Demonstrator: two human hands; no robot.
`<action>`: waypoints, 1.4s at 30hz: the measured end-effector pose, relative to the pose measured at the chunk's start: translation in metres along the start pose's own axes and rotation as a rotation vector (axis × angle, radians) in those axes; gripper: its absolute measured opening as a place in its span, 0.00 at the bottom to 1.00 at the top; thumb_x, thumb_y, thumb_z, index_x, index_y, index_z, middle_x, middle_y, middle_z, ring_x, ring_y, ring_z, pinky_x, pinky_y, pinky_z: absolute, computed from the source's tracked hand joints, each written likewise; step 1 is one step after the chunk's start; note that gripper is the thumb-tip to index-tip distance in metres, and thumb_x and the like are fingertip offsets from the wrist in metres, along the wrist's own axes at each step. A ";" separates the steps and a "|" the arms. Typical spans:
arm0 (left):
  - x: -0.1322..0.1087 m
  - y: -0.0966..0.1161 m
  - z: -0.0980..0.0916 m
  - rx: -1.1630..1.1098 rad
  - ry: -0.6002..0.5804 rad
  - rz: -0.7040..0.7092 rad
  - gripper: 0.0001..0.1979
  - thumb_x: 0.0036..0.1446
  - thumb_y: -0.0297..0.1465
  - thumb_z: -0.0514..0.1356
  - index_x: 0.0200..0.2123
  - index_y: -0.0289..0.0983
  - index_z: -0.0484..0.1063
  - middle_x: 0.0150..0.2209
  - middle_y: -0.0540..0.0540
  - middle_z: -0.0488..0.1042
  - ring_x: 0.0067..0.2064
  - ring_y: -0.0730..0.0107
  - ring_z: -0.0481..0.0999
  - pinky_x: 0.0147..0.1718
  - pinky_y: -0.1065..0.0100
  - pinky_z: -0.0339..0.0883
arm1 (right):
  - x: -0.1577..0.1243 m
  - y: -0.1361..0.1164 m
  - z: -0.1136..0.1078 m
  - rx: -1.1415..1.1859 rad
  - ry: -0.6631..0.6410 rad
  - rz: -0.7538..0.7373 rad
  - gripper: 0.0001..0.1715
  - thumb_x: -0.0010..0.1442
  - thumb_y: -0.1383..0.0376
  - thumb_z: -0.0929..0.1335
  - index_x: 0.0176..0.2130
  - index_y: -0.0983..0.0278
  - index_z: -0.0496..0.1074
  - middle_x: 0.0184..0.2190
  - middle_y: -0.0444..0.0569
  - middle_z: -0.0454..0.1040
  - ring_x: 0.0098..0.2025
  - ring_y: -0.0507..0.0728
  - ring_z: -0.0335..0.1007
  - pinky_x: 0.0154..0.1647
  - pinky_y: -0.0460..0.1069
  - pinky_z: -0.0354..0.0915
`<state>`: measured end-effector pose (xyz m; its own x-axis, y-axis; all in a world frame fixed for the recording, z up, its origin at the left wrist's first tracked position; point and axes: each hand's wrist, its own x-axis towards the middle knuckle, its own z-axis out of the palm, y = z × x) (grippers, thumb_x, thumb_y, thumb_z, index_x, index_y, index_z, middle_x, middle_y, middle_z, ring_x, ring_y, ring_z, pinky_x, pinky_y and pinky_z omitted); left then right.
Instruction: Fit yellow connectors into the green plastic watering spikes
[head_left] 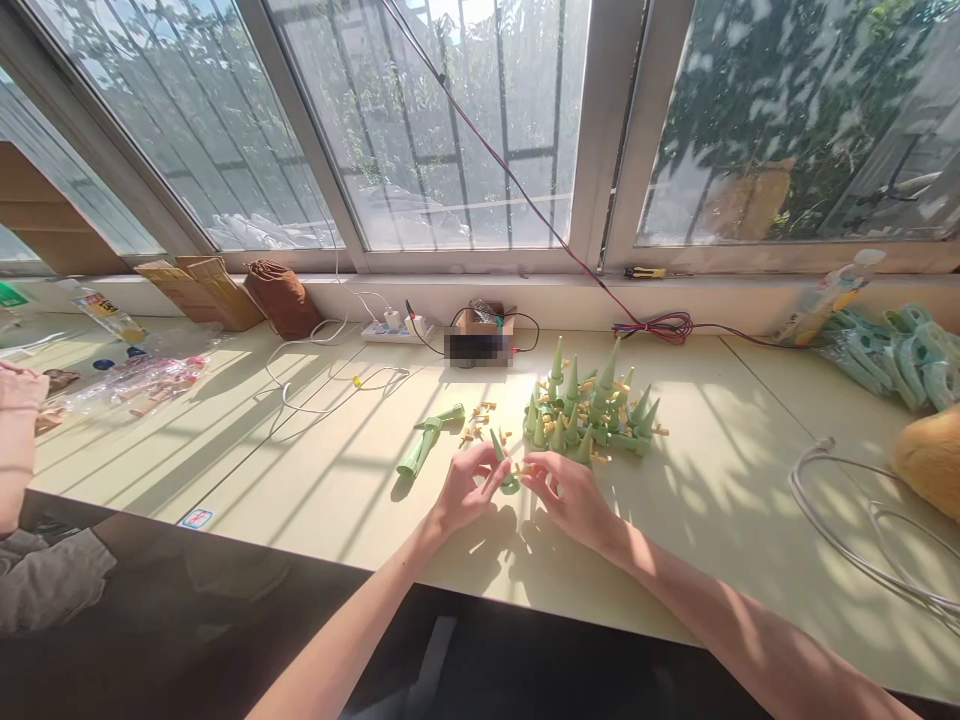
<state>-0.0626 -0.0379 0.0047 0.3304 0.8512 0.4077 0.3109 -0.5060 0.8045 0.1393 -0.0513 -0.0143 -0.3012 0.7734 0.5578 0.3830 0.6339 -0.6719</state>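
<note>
Above the front of the table, my left hand (469, 488) pinches a small green cone-shaped piece (510, 485), its tip pointing up. Close on its right, my right hand (568, 497) holds a tiny yellow peg-like part (521, 468) between thumb and finger, against or just beside the green piece; contact is hard to make out. Behind my right hand stands a dense group of green cone pieces (574, 390) with yellow parts sticking out. Several loose yellow parts (476, 423) lie beyond my left hand. Left of them are green tube-like pieces (427, 445).
At the far left are another person's hand (19, 400) and a plastic bag (142, 385) with small pieces. A power strip (397, 328) and white cable (289, 400) lie toward the window. Grey cable (806, 490), teal bundles (900, 350) and an orange furry object (930, 458) are at right.
</note>
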 end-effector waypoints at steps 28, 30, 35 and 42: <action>-0.001 0.000 0.000 0.012 -0.033 0.032 0.09 0.64 0.35 0.59 0.35 0.35 0.70 0.31 0.45 0.73 0.30 0.70 0.75 0.26 0.69 0.75 | 0.003 -0.007 -0.007 -0.046 -0.112 0.133 0.21 0.71 0.55 0.61 0.33 0.65 0.71 0.21 0.43 0.68 0.22 0.52 0.62 0.26 0.47 0.56; -0.001 0.001 0.000 0.019 -0.016 0.034 0.10 0.64 0.36 0.59 0.34 0.35 0.70 0.31 0.45 0.73 0.30 0.69 0.75 0.26 0.68 0.75 | 0.003 -0.008 -0.007 -0.008 -0.099 0.152 0.17 0.70 0.56 0.63 0.42 0.65 0.73 0.27 0.45 0.74 0.24 0.53 0.66 0.27 0.46 0.59; 0.000 0.001 0.000 0.025 -0.026 0.046 0.11 0.64 0.35 0.59 0.31 0.35 0.68 0.31 0.45 0.73 0.31 0.69 0.75 0.26 0.69 0.74 | 0.002 -0.006 -0.005 -0.026 -0.150 0.137 0.17 0.71 0.57 0.61 0.38 0.64 0.72 0.30 0.47 0.74 0.27 0.53 0.67 0.29 0.47 0.59; -0.001 0.002 0.000 0.036 -0.075 0.050 0.10 0.63 0.35 0.61 0.32 0.35 0.69 0.28 0.48 0.70 0.32 0.69 0.75 0.28 0.69 0.74 | 0.002 -0.004 -0.005 -0.103 -0.216 0.141 0.28 0.72 0.55 0.58 0.23 0.62 0.62 0.17 0.40 0.59 0.20 0.51 0.54 0.24 0.48 0.48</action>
<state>-0.0624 -0.0397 0.0057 0.4116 0.8125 0.4129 0.3233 -0.5537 0.7674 0.1414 -0.0517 -0.0081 -0.4135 0.8456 0.3376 0.5181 0.5235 -0.6764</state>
